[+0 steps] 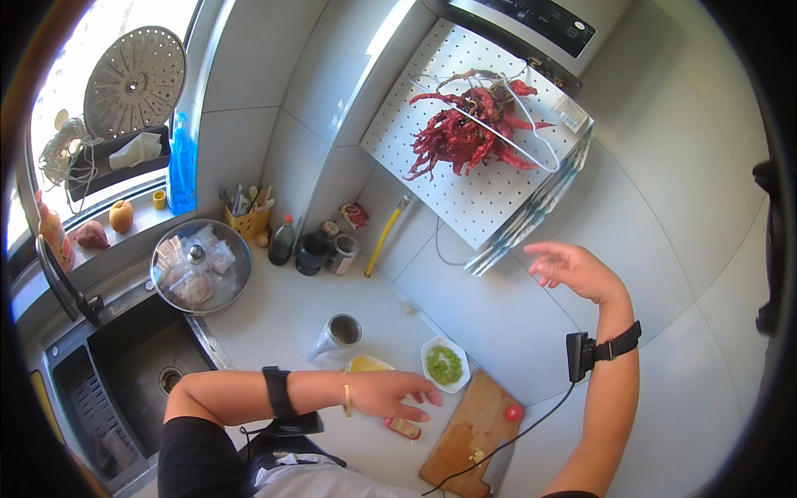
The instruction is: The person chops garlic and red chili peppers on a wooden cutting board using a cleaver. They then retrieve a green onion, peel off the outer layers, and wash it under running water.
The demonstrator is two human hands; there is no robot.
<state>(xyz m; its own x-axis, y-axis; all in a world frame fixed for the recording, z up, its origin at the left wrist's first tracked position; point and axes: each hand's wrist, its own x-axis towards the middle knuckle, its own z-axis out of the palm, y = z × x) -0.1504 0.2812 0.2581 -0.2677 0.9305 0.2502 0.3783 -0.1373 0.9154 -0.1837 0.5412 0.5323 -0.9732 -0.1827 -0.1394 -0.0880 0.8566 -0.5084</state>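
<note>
My left hand (403, 395) hangs over the counter with its fingers loosely apart and holds nothing. Just below it lies a small red-labelled package (403, 428), partly hidden. Beside the fingertips stands a white octagonal bowl (462, 381) of chopped green pieces (444, 366). A dish with yellow contents (368, 363) is half covered by my left wrist. My right hand (570, 269), raised before the tiled wall, has spread, slightly bent fingers and is bare of any object. A wooden cutting board (470, 420) bears a small red round item (514, 413), chopped pale bits (477, 455) and a knife blade (496, 467).
Dried red chillies (473, 134) on a wire hanger lie atop a perforated metal panel (398, 134). A grey mug (339, 336), dark bottles (313, 250) and a glass-lidded pan (240, 289) stand on the counter, left of which is a sink (140, 348). A cable (529, 429) trails from my right wrist.
</note>
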